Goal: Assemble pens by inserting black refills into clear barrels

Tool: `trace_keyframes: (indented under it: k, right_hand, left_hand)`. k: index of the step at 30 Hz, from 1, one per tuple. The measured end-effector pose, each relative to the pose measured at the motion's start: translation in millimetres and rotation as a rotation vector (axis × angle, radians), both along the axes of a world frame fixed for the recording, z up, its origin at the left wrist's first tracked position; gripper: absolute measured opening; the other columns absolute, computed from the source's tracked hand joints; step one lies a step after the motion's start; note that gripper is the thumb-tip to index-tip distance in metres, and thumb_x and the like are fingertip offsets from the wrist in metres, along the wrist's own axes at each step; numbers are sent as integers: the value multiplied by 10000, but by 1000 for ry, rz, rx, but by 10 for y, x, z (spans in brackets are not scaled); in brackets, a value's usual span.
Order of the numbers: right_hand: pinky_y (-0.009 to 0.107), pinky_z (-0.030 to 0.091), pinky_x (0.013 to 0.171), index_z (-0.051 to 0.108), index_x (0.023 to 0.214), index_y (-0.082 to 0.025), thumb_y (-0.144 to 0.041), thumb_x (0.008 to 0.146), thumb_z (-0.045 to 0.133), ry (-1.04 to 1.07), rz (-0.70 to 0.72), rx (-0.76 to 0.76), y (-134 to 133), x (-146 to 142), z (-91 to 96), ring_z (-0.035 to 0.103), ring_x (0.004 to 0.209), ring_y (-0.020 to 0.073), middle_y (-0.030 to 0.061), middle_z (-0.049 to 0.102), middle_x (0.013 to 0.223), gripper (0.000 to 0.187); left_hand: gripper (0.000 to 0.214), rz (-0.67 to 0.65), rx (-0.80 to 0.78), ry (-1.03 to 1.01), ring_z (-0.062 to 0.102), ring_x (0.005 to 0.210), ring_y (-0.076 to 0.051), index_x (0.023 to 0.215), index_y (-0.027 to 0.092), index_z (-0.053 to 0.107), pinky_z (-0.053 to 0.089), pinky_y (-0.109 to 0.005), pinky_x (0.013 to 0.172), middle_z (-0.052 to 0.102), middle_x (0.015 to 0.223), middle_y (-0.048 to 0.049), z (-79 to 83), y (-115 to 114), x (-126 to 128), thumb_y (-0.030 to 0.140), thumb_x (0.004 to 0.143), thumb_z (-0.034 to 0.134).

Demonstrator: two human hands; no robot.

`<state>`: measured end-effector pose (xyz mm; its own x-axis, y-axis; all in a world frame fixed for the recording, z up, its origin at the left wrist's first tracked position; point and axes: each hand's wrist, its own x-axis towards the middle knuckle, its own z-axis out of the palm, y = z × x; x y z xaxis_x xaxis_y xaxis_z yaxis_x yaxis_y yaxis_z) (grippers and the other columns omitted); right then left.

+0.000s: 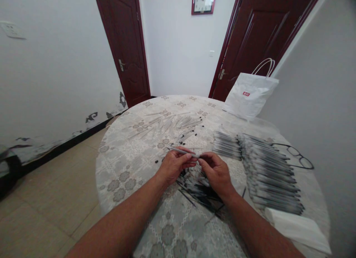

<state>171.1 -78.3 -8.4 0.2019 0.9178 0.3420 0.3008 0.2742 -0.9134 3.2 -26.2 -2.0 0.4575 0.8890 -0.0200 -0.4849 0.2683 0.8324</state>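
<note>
My left hand is closed round a clear pen barrel that points up and to the left. My right hand pinches the barrel's near end, thumb and fingers pressed together where the hands meet. Both hands hover above a loose heap of dark pen refills on the round table. Right of my hands lie long rows of assembled pens. Beyond my hands is a scatter of empty clear barrels with small black caps among them.
A white paper bag stands at the table's far right. Black-rimmed glasses lie at the right edge. A white folded sheet lies at the near right. Two dark red doors and a wall clock are behind; tiled floor at left.
</note>
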Motion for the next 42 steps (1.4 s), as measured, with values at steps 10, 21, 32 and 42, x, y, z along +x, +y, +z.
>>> trace_keyframes:
  k: [10, 21, 32, 42]
  right_hand:
    - [256, 443, 572, 656, 850, -208, -477, 914, 575, -158, -4, -38, -11, 69, -38, 573, 612, 156, -2, 630, 671, 288]
    - [259, 445, 602, 560, 1107, -218, -423, 929, 537, -155, -2, 6, -54, 55, 6, 566, 628, 150, -1, 638, 786, 272]
    - [265, 388, 583, 523, 696, -228, -422, 1007, 358, -363, 36, -24, -50, 74, 23, 521, 585, 152, -10, 551, 615, 402]
    - [268, 401, 618, 559, 904, -228, -399, 965, 472, -338, 12, -8, -66, 58, 32, 541, 631, 157, -14, 588, 700, 201]
  left_hand:
    - [275, -23, 17, -12, 724, 830, -215, 932, 123, 649, 586, -390, 815, 739, 952, -110, 8, -16, -8, 257, 747, 802]
    - [311, 12, -15, -7, 723, 821, -211, 924, 116, 674, 591, -356, 785, 739, 949, -121, 7, -7, 8, 281, 712, 830]
    - [314, -20, -2, 3, 720, 789, -212, 893, 115, 661, 591, -365, 762, 738, 915, -120, -1, -36, 41, 288, 698, 835]
    - [287, -26, 16, -1, 717, 796, -204, 893, 116, 681, 582, -345, 769, 738, 887, -108, 5, -50, 28, 294, 716, 820]
